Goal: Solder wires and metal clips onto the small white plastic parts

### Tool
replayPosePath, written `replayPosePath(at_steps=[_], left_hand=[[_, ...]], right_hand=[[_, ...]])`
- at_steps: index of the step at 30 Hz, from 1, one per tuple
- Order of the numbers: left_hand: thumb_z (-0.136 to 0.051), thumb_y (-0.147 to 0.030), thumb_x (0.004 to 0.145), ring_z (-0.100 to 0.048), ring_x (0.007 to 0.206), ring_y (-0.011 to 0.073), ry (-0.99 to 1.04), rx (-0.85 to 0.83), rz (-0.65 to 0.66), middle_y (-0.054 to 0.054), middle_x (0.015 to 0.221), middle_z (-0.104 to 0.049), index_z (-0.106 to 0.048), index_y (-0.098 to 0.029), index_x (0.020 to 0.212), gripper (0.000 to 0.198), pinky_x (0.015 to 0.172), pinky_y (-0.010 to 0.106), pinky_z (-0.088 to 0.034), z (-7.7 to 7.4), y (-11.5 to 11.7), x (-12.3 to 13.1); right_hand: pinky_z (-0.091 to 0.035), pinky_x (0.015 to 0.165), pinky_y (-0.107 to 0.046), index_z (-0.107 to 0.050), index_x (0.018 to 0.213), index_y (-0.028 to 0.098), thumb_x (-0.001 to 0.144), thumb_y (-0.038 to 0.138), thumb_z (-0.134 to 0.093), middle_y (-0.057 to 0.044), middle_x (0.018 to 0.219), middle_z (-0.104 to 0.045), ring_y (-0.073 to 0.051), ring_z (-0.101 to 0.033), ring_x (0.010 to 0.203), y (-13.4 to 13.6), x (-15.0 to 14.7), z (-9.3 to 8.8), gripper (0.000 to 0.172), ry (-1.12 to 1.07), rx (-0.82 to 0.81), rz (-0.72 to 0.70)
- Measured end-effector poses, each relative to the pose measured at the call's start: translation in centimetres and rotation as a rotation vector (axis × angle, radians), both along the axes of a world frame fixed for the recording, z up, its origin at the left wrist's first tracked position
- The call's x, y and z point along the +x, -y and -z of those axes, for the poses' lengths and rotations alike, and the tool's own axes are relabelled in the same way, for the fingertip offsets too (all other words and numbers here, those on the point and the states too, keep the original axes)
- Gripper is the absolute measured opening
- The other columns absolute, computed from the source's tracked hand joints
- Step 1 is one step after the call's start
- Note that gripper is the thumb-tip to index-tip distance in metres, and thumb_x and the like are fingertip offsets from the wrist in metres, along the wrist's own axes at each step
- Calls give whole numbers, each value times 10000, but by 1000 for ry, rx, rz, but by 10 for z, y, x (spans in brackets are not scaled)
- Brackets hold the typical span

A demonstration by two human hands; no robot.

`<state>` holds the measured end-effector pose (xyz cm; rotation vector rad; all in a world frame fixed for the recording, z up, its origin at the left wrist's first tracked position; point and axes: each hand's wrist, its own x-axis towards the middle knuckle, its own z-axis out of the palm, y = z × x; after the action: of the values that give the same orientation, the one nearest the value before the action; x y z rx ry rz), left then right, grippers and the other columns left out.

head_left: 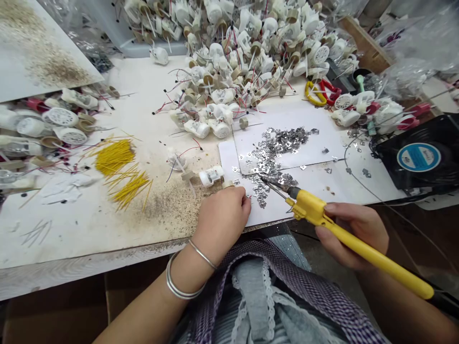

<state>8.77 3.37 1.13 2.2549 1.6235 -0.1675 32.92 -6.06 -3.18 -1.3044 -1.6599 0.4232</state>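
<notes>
A yellow soldering iron (344, 234) with a feed tube beside its tip is gripped in my right hand (355, 234), fingers wrapped round the handle. Its dark tip points left, over the near edge of a heap of small silver metal tabs (263, 165). My left hand (224, 212) is closed at the table's front edge, back of the hand up. Whatever its fingers hold is hidden. Just beyond its knuckles lies a white plastic part (211, 176), and a tan piece shows against the fingers. Another part with a red wire (177, 162) lies farther left.
White wired plastic assemblies (222, 62) are piled at the back, with more at the left (57, 119). Yellow wires (114, 157) lie in bundles left of centre. At right are yellow-and-red-handled tools (322, 92) and a black fan-like unit (419, 157). Brown specks cover the table front.
</notes>
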Motion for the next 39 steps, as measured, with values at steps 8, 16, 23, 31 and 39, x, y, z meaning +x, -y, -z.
replayPosePath(at_steps=[8, 16, 23, 31, 39], left_hand=[[-507, -280, 916, -649, 710, 170, 284, 113, -57, 4, 782, -689, -636, -213, 824, 172, 603, 276, -442, -4, 36, -36], [-515, -243, 921, -689, 828, 138, 590, 179, -264, -1, 952, -736, -658, -240, 1016, 172, 767, 245, -527, 3, 63, -87], [-596, -215, 891, -636, 752, 117, 560, 313, -300, -7, 827, -690, -656, -192, 868, 69, 731, 234, -499, 13, 54, -89], [-598, -207, 888, -581, 921, 190, 519, 525, -243, 51, 943, -671, -632, -190, 828, 70, 846, 344, -460, 22, 43, -72], [-616, -237, 884, -592, 901, 211, 404, 478, -251, -28, 922, -746, -619, -232, 785, 99, 884, 436, -322, 22, 46, -64]], right_hand=[[-577, 626, -323, -548, 1224, 261, 888, 235, -602, -45, 985, -687, -169, -677, 734, -54, -45, -3, 341, -237, -15, -304], [-547, 814, -314, -532, 1163, 272, 885, 248, -632, -34, 1056, -638, -178, -644, 947, -103, -112, -13, 297, 108, 77, -557], [-546, 844, -303, -503, 1214, 298, 921, 205, -563, -18, 1104, -619, -167, -638, 974, -111, -136, 0, 313, 135, -21, -571], [-556, 826, -337, -538, 1163, 279, 894, 212, -604, -34, 1067, -652, -182, -650, 943, -83, -125, -12, 285, 82, -10, -312], [-548, 562, -307, -599, 1135, 263, 802, 181, -664, -31, 860, -667, -177, -648, 667, -29, -65, -16, 349, -67, 79, -218]])
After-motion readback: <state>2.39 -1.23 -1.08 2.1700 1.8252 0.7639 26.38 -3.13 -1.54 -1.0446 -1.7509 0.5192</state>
